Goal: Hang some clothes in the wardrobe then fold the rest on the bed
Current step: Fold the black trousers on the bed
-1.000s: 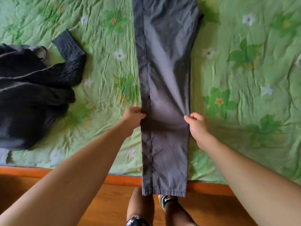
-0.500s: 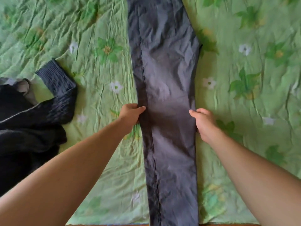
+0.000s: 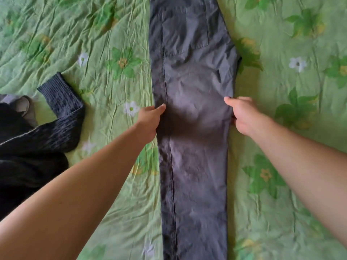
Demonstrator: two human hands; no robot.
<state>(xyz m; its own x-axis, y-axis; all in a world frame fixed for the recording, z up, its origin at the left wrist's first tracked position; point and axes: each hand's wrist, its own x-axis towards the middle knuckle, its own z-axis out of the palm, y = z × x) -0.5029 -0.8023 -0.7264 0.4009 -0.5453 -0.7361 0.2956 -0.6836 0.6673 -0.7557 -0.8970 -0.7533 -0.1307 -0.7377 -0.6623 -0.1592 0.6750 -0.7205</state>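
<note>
Trousers point(image 3: 193, 128): waist & hems off-frame

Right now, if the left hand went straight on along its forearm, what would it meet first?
The grey trousers, whose edge it pinches; the left hand would slide across them toward the back pocket. Nothing else seems to lie in that line.

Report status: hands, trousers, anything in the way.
Left hand and right hand pinch trousers at opposite edges. Trousers flat on bed, not yet folded. Dark sweater heaped left, apart.
</note>
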